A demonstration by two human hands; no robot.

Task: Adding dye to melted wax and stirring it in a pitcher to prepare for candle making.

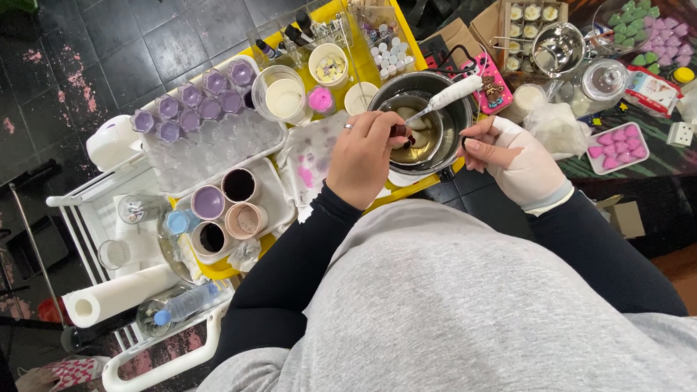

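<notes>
While both hands hang over the pot, here's roughly how it all sits around it:

Left hand (360, 157): fingers pinched shut on a small dark red bottle (401, 130), held tipped over the near-left rim of the pot, ring on one finger.
Right hand (517, 162): wrapped in a white bandage or glove, fingers curled in at the pot's right edge; can't tell if it's actually gripping anything.
Pot (422, 120): round metal one on the yellow surface (405, 27), pale melted liquid with soft white lumps inside.
Stirrer (448, 98): white-handled tool leaning in the pot, handle sticking out over the far-right rim.
Cloth (311, 160): white with pink stains, just left of the pot, partly under the left hand.
Small cups (284, 96): clear cup of cream stuff, a bowl of bits and a little pink dish, far-left of the pot.
Mould tray (202, 132): clear tray further left of the pot, purple fills along its far row.
Colour jars (224, 210): lilac, dark and pinkish ones, near-left of the pot.
Paper roll (119, 294): well left and nearer than the pot.
Pink wax shapes (618, 145): in a clear tray, right of the pot.
</notes>
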